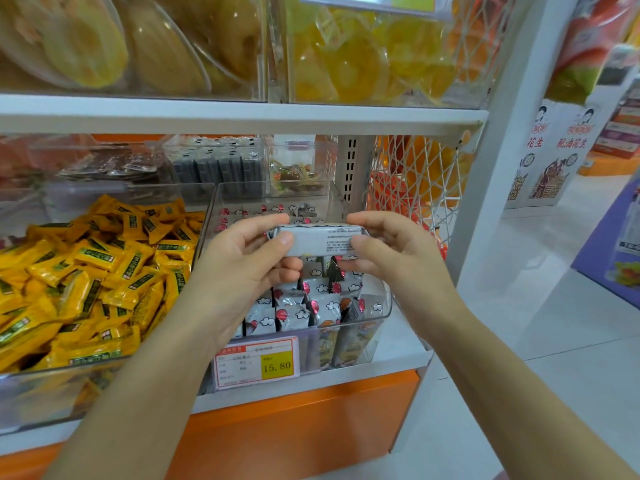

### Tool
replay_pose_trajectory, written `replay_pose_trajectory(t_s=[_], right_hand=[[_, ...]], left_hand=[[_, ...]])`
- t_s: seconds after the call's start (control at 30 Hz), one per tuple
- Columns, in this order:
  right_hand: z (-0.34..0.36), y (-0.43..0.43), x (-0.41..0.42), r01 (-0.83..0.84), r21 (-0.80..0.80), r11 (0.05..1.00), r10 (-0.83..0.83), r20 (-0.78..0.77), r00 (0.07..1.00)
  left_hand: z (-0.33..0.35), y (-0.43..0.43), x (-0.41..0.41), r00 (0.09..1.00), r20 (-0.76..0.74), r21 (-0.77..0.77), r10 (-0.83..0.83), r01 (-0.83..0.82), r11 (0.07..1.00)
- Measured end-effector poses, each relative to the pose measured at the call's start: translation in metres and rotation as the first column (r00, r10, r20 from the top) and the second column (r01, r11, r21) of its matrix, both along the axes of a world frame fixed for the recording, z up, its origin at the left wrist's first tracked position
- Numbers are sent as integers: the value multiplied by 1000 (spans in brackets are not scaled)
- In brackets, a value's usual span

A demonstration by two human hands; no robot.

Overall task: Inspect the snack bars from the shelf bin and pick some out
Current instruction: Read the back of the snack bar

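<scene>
A grey-white wrapped snack bar [317, 240] is held level above the clear shelf bin [384, 315], its printed back facing me. My left hand [246, 261] pinches its left end between thumb and fingers. At the right end, my right hand [391, 251] pinches it the same way. Below, the bin holds several more bars [304, 306] standing upright, white wrappers with clouds and red marks.
A bin of yellow wrapped sweets [86, 271] sits to the left. A price tag reading 15.80 [258, 363] hangs on the bin front. Dark packets [218, 164] fill bins behind. A white wire mesh panel [415, 178] closes the shelf's right side; the aisle floor [554, 289] lies beyond.
</scene>
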State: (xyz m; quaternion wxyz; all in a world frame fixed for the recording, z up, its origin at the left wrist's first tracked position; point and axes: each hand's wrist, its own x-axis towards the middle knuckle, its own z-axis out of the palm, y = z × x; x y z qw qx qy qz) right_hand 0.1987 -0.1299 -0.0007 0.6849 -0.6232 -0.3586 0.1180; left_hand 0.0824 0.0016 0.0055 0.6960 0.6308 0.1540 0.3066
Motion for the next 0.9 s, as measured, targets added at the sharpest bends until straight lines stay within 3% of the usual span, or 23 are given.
replay_pose_trajectory(t_s=[0.13, 0.3, 0.43, 0.77, 0.9], right_hand=[[2, 1, -1, 86, 27, 996, -86, 4, 996], [3, 0, -1, 288, -7, 958, -283, 156, 946], [3, 0, -3, 333, -2, 943, -328, 180, 927], [-3, 7, -9, 291, 12, 957, -289, 182, 940], [-1, 2, -6, 37, 16, 999, -38, 74, 997]], left_hand=[[1, 0, -2, 1000, -16, 91, -19, 20, 996], [-3, -9, 0, 999, -44, 250, -30, 40, 967], [-6, -16, 5, 998, -51, 229, 25, -12, 973], [-7, -13, 8, 989, -92, 141, 119, -105, 984], [-8, -8, 9, 988, -69, 62, 136, -132, 989]])
